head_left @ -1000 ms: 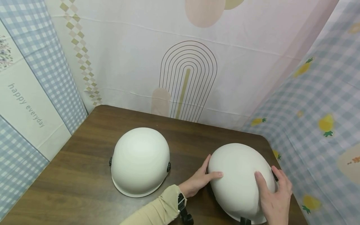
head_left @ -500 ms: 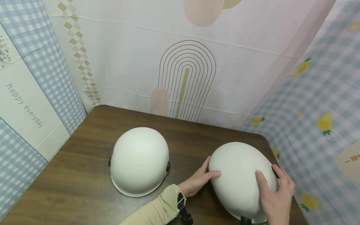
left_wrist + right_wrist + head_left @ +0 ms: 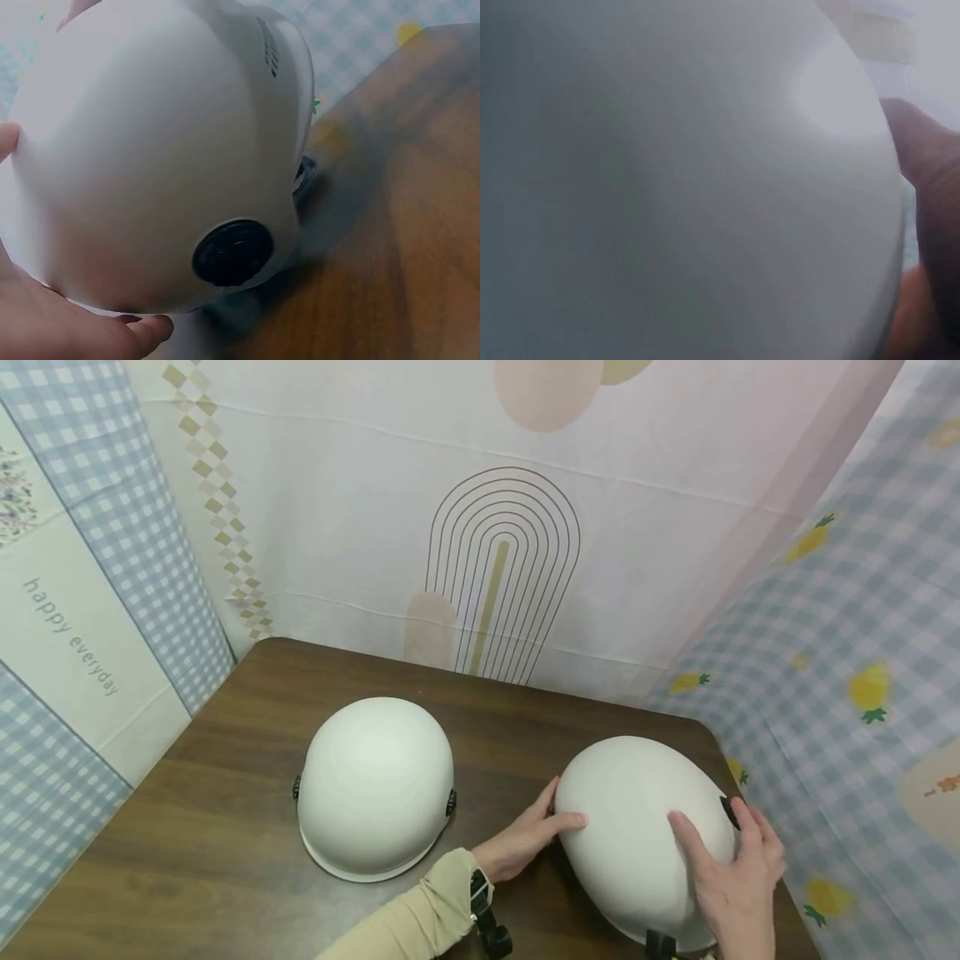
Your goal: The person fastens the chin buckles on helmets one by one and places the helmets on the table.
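Observation:
Two white helmets are on the table in the head view. The right helmet is held between both hands and leans to one side. My left hand grips its left side, thumb on the shell, fingertips curled under its lower edge in the left wrist view. A black round knob and a slotted vent show on the shell there. My right hand grips the right side, thumb spread on the shell and fingers beside a black side fitting. The shell fills most of the right wrist view.
The other white helmet sits dome up at the left, with black knobs on both sides. The brown wooden table ends at the right close beyond the held helmet. Patterned cloths hang behind and at both sides.
The held helmet has tilted slightly in the hands, and more of its right black fitting shows. My right thumb has shifted a little to the left. The left helmet stays where it was.

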Demonstrator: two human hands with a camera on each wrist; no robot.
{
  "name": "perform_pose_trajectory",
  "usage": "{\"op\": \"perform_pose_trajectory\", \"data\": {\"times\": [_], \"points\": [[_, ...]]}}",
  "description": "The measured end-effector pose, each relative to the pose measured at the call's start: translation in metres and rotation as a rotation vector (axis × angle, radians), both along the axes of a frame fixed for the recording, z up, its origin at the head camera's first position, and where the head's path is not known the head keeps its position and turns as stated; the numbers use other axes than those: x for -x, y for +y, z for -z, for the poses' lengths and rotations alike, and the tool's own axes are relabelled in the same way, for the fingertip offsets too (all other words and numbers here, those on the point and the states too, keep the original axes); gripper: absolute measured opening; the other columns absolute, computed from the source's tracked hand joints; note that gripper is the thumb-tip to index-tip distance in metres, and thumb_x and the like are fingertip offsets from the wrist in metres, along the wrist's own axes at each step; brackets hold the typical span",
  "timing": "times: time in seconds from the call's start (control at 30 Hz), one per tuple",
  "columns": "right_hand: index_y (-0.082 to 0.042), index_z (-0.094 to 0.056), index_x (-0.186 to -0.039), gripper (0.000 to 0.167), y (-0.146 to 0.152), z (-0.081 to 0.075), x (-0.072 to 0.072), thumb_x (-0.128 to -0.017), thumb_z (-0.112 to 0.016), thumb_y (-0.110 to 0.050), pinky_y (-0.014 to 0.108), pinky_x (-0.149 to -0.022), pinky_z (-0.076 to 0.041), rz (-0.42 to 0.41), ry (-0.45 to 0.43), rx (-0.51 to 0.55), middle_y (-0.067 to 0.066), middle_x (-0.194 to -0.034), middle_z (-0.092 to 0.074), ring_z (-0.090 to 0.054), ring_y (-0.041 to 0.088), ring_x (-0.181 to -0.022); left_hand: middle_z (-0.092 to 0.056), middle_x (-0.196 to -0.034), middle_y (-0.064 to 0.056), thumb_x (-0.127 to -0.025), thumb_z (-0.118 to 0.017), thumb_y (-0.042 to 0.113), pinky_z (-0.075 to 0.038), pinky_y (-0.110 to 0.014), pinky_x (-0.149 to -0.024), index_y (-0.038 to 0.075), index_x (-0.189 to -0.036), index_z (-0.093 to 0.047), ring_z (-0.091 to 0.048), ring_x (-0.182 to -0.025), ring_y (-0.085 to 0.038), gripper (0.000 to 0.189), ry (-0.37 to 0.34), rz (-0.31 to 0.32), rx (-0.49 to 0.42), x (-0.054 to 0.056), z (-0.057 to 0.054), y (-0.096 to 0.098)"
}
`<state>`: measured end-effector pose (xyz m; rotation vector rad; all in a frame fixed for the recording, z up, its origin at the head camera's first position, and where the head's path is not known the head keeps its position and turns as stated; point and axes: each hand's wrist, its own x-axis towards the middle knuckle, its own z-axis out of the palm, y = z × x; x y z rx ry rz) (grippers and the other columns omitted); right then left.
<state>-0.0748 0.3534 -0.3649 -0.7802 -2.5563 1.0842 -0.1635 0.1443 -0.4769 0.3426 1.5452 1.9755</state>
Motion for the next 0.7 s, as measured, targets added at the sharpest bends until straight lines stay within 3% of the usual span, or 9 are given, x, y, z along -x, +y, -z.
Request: {"op": "perform_pose_trajectory", "data": {"times": [0.23,0.53,0.7], "points": [[-0.019,-0.022,-0.156,0.093,0.002,-0.004,0.0,-0.084,-0.064,-0.062,0.075,-0.093,-0.025,-0.038,-0.087,-0.03,0.02,-0.16,0.002,-0.003,0.046,-0.141,-0.013,-0.161,-0.003,-0.087,-0.065,0.049,-0.018,-0.057,-0.111,0.029,-0.157,-0.013,-0.014,-0.146,-0.027,0.089,0.108,-0.025,0.118,0.002,-0.009,-0.007],[-0.019,-0.026,-0.155,0.091,0.0,-0.004,-0.003,-0.084,-0.064,-0.061,0.075,-0.092,-0.025,-0.019,-0.059,-0.029,0.02,-0.16,-0.001,-0.006,0.045,-0.14,-0.007,-0.161,-0.001,-0.088,-0.067,0.046,-0.028,-0.057,-0.107,0.039,-0.155,-0.016,-0.009,-0.146,-0.028,0.084,0.182,-0.045,0.124,0.0,-0.014,-0.004],[-0.02,-0.029,-0.154,0.09,-0.003,-0.004,-0.004,-0.083,-0.066,-0.06,0.075,-0.091,-0.026,-0.016,-0.036,-0.032,0.021,-0.159,-0.004,-0.008,0.044,-0.139,-0.003,-0.162,0.004,-0.087,-0.068,0.047,-0.025,-0.058,-0.107,0.045,-0.152,-0.015,-0.007,-0.146,-0.029,0.084,0.26,-0.044,0.153,0.0,-0.019,-0.002]]}}
